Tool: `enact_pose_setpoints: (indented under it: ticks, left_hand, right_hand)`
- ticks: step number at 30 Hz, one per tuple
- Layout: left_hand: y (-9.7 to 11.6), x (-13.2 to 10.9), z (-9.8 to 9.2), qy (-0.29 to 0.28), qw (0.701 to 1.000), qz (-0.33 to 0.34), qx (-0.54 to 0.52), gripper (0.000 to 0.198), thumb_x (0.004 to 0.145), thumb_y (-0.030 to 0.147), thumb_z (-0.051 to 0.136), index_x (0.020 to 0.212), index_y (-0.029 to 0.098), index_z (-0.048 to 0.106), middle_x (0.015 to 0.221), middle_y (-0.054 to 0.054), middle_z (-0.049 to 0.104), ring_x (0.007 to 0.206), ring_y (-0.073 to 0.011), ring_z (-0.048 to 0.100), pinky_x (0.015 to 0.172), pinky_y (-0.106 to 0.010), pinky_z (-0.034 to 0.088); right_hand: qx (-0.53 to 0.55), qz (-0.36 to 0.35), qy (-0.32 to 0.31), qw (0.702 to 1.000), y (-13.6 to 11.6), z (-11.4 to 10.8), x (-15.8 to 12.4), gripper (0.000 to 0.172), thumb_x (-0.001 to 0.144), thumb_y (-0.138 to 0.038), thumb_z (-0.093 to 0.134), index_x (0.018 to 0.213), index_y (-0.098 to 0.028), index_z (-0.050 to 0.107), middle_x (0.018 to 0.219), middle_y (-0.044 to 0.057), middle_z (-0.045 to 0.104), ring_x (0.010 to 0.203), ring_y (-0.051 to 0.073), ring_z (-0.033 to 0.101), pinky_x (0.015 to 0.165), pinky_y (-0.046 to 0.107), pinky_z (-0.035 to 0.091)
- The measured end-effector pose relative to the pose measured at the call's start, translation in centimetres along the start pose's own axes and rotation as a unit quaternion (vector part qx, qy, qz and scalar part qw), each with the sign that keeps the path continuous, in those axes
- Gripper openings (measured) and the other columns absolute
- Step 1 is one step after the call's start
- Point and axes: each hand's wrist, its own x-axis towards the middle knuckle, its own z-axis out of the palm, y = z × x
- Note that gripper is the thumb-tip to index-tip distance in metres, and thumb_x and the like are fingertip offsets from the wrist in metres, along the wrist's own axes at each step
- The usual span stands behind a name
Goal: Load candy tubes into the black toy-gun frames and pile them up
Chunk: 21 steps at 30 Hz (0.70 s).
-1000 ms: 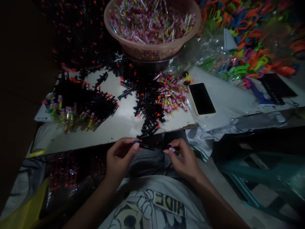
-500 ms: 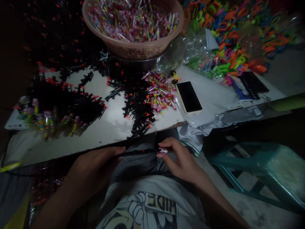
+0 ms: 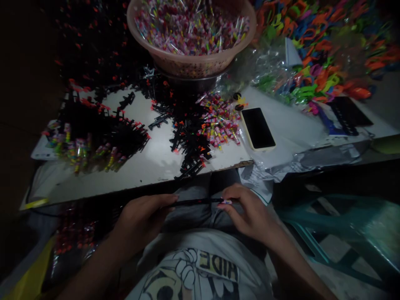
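Above my lap, my left hand pinches one end of a thin black toy gun held level, with a small red spot near its middle. At its other end, my right hand holds a small pink-and-white wrapped tube between thumb and fingers. The tube meets the gun's tip; how far the two fit together cannot be made out. On the table lies a pile of similar black toy guns with orange tips. Beside it is a heap of small colourful tubes.
A pink basket full of wrapped tubes stands at the back. A phone lies right of the loose tubes. More guns with tubes attached sit at left. Colourful plastic pieces cover the back right. A green stool stands at right.
The camera view has turned slightly left, so the table things sit further right. The tube now lines up against the gun's tip, where a moment ago a small gap seemed to show.
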Motion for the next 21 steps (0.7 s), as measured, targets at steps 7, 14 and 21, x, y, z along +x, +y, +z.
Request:
enact_pose_setpoints:
  ticks: [7, 14, 21]
  left_hand:
    - [1.2, 0.1, -0.5, 0.003, 0.993, -0.055, -0.102, 0.033, 0.065, 0.020, 0.074, 0.097, 0.029, 0.075, 0.099, -0.008, 0.073, 0.092, -0.0285, 0.068, 0.087, -0.038, 0.051]
    - [0.6, 1.2, -1.9, 0.112, 0.963, -0.144, -0.199, 0.013, 0.060, 0.028, 0.079, 0.068, 0.020, 0.072, 0.080, -0.011, 0.073, 0.080, -0.0256, 0.068, 0.077, -0.035, 0.052]
    - [-3.0, 4.3, -12.7, 0.318, 0.928, -0.181, -0.075, 0.044, 0.051, 0.038, 0.083, 0.087, 0.017, 0.067, 0.073, -0.002, 0.067, 0.064, -0.0164, 0.059, 0.057, -0.023, 0.044]
  right_hand:
    - [0.000, -0.023, 0.007, 1.000, -0.8, 1.5, 0.8, 0.031, 0.088, -0.017, 0.055, 0.118, -0.023, 0.050, 0.097, 0.007, 0.067, 0.084, 0.019, 0.061, 0.073, 0.033, 0.052]
    - [0.087, 0.052, -0.007, 0.995, 0.3, 4.8, 1.2, 0.043, 0.086, -0.028, 0.058, 0.127, -0.025, 0.043, 0.116, 0.009, 0.060, 0.105, 0.021, 0.059, 0.088, 0.036, 0.051]
    - [0.133, 0.150, 0.055, 0.978, 4.2, 6.2, 2.1, 0.033, 0.090, -0.036, 0.050, 0.121, -0.023, 0.048, 0.108, 0.009, 0.062, 0.099, 0.021, 0.062, 0.090, 0.040, 0.050]
